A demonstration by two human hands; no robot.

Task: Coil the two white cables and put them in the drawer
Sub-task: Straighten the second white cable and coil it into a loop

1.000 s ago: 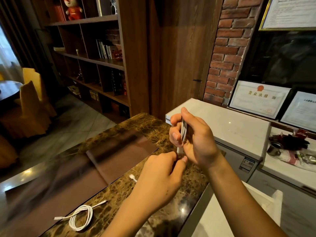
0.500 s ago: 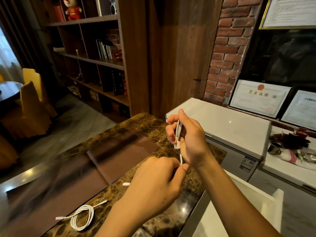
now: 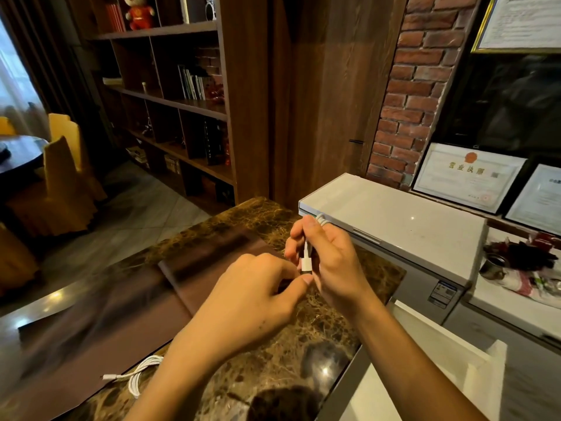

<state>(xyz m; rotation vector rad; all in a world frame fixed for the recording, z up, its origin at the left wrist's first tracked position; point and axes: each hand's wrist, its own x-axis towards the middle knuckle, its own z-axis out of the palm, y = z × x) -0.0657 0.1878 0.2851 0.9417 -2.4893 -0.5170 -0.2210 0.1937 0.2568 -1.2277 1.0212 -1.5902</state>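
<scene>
Tucking the plug end in, the right hand [image 3: 331, 262] clamped the coiled white cable [image 3: 306, 253]; the left hand [image 3: 258, 299] pinched its tail, now drawn up off the table, coil nearly finished.

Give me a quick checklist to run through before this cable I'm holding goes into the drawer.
1. Cable bundle held: ok. The right hand grips the white cable, loops showing above the fingers.
2. Loose end secured: not ok. The plug still hangs free by the left hand, which is working at it.
3. Drawer open: ok. The white drawer stands pulled out at lower right.
4. Drawer has room: cannot tell. Most of its inside is hidden behind the right forearm.
5. Second cable ready: ok. It lies coiled on the marble counter, at lower left, not yet in the drawer.
</scene>
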